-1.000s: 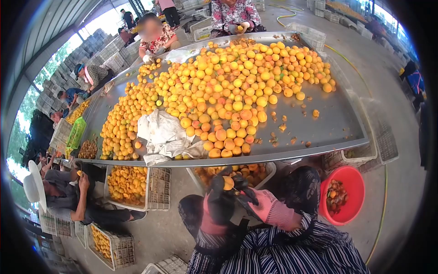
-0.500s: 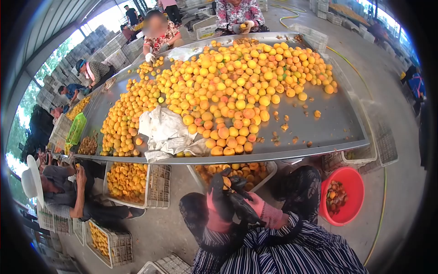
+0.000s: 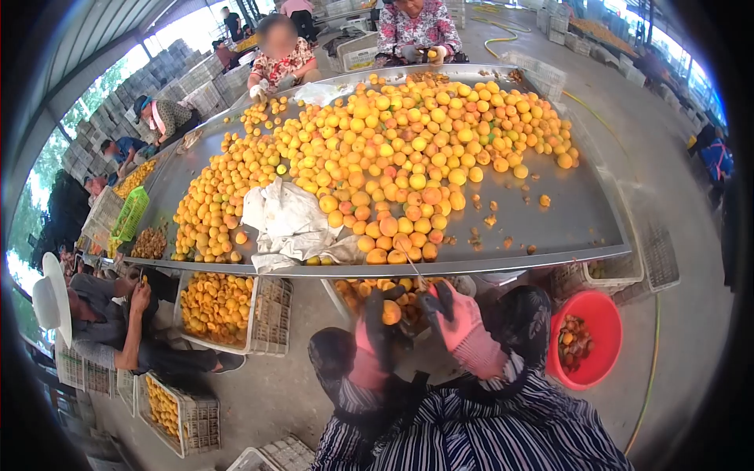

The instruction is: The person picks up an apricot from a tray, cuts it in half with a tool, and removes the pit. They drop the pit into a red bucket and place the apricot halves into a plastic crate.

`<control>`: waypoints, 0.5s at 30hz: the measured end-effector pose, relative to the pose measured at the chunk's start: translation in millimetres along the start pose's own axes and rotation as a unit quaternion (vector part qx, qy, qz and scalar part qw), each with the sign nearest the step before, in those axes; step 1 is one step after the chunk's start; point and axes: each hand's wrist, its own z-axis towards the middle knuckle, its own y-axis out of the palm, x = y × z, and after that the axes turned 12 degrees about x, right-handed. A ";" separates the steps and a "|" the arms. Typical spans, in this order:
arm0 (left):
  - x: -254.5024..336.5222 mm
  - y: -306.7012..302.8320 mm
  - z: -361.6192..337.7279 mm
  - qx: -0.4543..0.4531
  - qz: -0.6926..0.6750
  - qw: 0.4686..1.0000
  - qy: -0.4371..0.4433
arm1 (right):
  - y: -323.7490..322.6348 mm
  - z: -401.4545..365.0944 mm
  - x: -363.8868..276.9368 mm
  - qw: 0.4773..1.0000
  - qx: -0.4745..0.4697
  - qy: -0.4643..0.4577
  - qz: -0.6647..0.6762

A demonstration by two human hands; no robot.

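Note:
My left hand, in a pink glove with dark palm and fingers, is closed around an orange apricot. To its right, my right hand, gloved the same way, grips a thin pointed tool that rises toward the table edge; its handle is hidden in the fingers. Both hands are over my lap, above a crate of apricots under the table's near edge. A large heap of apricots covers much of the metal table in front of me.
A crumpled white cloth lies near the table's front edge. On the right stands a red basin with fruit scraps. Crates of apricots stand on the left beside a seated person in a white hat. Other people work across the table.
My hands have moved apart; the right has shifted right and up, and its thin tool now shows. The apricot stays in my left hand.

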 end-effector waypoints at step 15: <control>-4.7 25.9 -27.1 -0.067 0.605 0.739 0.288 | 74.8 -13.3 102.3 0.962 0.101 0.117 0.224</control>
